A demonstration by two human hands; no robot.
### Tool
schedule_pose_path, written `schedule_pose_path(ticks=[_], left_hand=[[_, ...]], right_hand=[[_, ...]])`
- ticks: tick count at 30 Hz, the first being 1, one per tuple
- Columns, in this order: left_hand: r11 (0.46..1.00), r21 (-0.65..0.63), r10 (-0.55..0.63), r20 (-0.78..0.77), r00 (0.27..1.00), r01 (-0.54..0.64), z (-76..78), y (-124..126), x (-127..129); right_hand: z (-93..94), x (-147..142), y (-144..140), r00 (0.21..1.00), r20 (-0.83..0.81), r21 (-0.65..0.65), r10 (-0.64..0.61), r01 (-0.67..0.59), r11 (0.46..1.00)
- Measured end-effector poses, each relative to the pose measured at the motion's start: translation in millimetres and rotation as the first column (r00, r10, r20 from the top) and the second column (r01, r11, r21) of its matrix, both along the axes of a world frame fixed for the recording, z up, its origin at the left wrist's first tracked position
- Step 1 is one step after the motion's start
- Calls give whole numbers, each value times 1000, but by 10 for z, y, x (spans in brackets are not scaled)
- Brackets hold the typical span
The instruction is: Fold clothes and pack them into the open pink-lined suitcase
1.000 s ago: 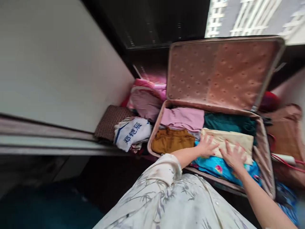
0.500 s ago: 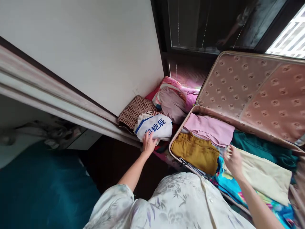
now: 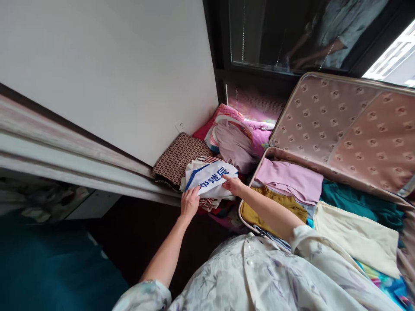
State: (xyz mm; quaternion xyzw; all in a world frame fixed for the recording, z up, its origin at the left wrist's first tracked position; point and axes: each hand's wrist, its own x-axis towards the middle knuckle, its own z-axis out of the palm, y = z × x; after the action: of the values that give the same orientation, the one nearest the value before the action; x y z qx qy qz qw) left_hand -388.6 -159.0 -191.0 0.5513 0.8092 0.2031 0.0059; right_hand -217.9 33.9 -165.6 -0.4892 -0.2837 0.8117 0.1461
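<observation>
A folded white shirt [image 3: 210, 176] with blue trim and large blue lettering lies on a small pile of clothes beside the suitcase. My left hand [image 3: 189, 202] grips its near left edge, fingers on top and thumb out of sight. At the right edge, my right hand [image 3: 232, 185] pinches the cloth near the last character. Red-and-white striped cloth [image 3: 209, 203] shows under the shirt. My right forearm crosses over a mustard folded garment [image 3: 259, 211] in the open suitcase [image 3: 241, 207].
Inside the suitcase lie a pink garment [image 3: 288, 179], a cream one [image 3: 356, 233] and a dark teal one [image 3: 363, 205]. A brown patterned cushion [image 3: 178, 153] leans by the wall. Behind the pile is pinkish bedding [image 3: 235, 142]. The raised lid [image 3: 343, 125] stands by the window.
My right hand has moved left from above the suitcase to the white shirt and taken its right edge. My left hand has shifted slightly left and down along the shirt.
</observation>
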Motion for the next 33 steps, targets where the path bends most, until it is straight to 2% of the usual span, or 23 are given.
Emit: schedule_pose_path(ticks=[4,8,10,12,15,17,19,21,24,26,27,29,31,33], left_hand=[[989,68,-132,-13,991,132,339,92,126],[955,155,-254,-17,967,254,596,206,462],[923,239,-308,-13,951,302,711,243,670],[873,335,-375,-7,927,356,831,284,883],[787,435,-487,1,873,438,989,429,1194],[742,443,-561,-1,828,503,1036,626,1412],[719,384,-627,-3,779,580,993,901,1666],[706,243,-687,4,727,666,844,1204,1963],[651,-96,-747,96,658,753,473,1555,2420],[601,-271,-730,198,654,752,208,1647,2647],[586,-309,-712,246,658,749,94,1651,2723],[579,-306,-686,318,654,756,-71,1609,2796],[573,-282,-687,347,638,770,-147,1554,2802],[563,-287,-693,347,632,775,-156,1522,2795]], right_hand=[[-73,-381,120,992,95,-44,-87,92,995],[15,-413,219,990,42,-34,-136,138,990],[138,-255,276,989,-17,-9,-148,148,989],[303,22,352,984,-68,27,-163,165,986],[555,599,530,971,-174,119,-165,187,975],[652,1023,703,956,-241,183,-166,213,960],[639,1431,897,950,-237,237,-202,258,937],[501,1790,1061,960,-107,319,-260,281,905],[139,2179,1155,926,159,432,-343,247,867],[-116,2317,1121,890,249,467,-381,234,853],[-223,2350,1094,880,264,484,-396,235,843],[-382,2356,1060,869,273,529,-414,224,818],[-469,2320,1088,880,250,570,-405,204,796],[-517,2291,1171,906,207,589,-370,186,787]])
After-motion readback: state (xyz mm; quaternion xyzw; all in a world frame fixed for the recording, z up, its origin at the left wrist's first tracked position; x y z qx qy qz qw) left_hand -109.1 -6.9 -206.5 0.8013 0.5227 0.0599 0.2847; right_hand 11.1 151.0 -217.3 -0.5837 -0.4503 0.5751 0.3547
